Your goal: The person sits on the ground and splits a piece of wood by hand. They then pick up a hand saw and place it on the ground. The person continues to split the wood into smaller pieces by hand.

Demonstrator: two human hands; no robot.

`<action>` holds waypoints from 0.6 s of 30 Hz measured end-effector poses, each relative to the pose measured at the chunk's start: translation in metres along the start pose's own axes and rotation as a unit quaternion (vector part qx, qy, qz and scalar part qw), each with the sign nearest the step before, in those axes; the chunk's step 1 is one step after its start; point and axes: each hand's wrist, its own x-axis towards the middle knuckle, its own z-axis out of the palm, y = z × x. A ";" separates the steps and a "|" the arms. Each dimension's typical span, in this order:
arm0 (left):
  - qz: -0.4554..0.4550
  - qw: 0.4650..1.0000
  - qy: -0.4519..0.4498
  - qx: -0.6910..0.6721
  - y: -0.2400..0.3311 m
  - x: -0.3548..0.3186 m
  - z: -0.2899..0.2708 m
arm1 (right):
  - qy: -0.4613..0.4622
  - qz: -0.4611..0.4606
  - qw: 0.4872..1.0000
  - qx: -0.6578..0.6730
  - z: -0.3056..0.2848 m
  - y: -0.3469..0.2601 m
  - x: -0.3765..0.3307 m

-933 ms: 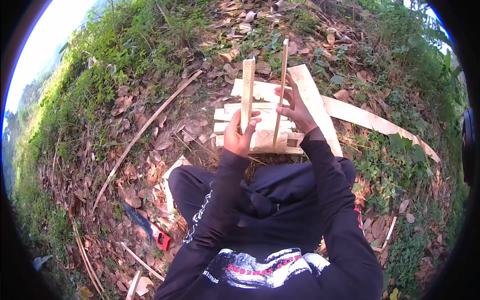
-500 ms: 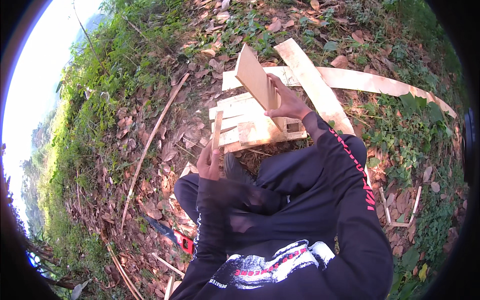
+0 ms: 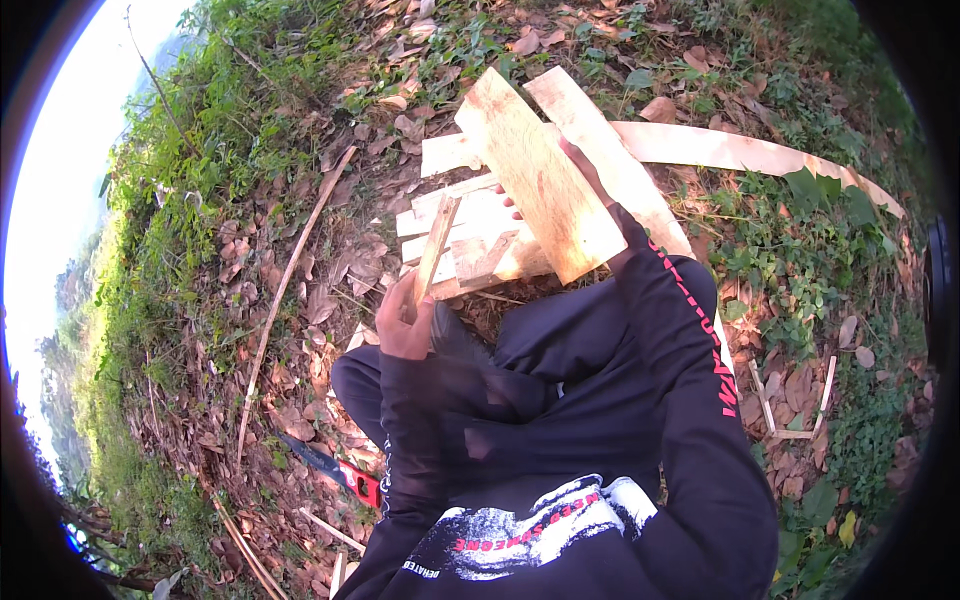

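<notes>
My right hand (image 3: 588,172) grips a wide wooden board (image 3: 540,175) from behind its right edge. The board's broad face is turned up toward me, and most of that hand is hidden beneath it. In my left hand (image 3: 404,318) a narrow wooden strip (image 3: 437,243) stands tilted, its lower end between thumb and fingers. Below both pieces lies a low stack of pale wood pieces (image 3: 425,222) on the ground, partly covered by the board.
A long plank (image 3: 720,150) runs right behind the stack, crossed by another plank (image 3: 610,150). A saw with a red handle (image 3: 360,483) lies left of my lap. A thin stick (image 3: 295,270) rests on leaf litter, and a three-sided wooden frame (image 3: 793,433) lies at the right.
My right hand has turned the board from nearly edge-on to face-up. The strip in my left hand leans more to the right. The whole view has shifted slightly.
</notes>
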 end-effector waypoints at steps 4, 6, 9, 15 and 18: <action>-0.022 0.999 0.021 -0.025 -0.009 -0.012 0.002 | 0.042 0.019 0.997 -0.068 -0.004 0.010 0.002; -0.041 0.990 0.037 -0.129 -0.013 -0.016 0.007 | 0.083 -0.015 0.983 -0.161 0.006 0.016 0.003; -0.133 0.964 0.033 -0.229 -0.008 -0.020 0.008 | 0.127 -0.046 0.963 -0.234 0.018 0.021 0.001; -0.042 0.988 0.042 -0.139 -0.025 -0.019 0.013 | 0.194 -0.080 0.946 -0.247 0.034 0.040 0.004; -0.089 0.968 0.045 -0.229 -0.015 -0.008 0.021 | 0.214 -0.108 0.939 -0.245 0.036 0.059 0.009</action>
